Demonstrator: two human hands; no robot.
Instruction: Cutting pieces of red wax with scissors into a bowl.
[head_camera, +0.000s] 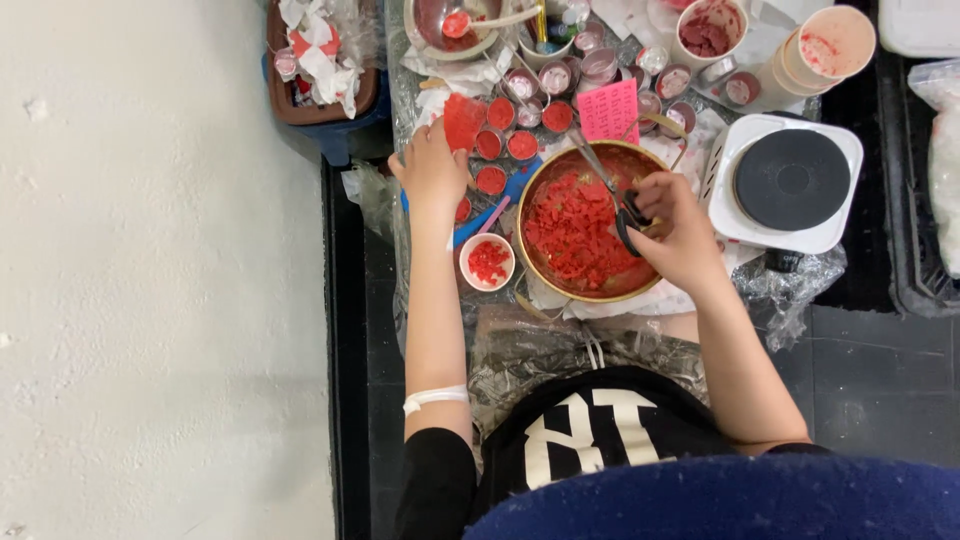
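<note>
Right hand (680, 232) grips scissors (612, 190) over the half-filled bowl (535, 200); left hand (432, 165), at nine o'clock, pinches an uncut red sheet (464, 120), probably wax.

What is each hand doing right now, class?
Left hand: closed on a flat red piece.
Right hand: closed on scissors over the bowl of red bits.
</note>
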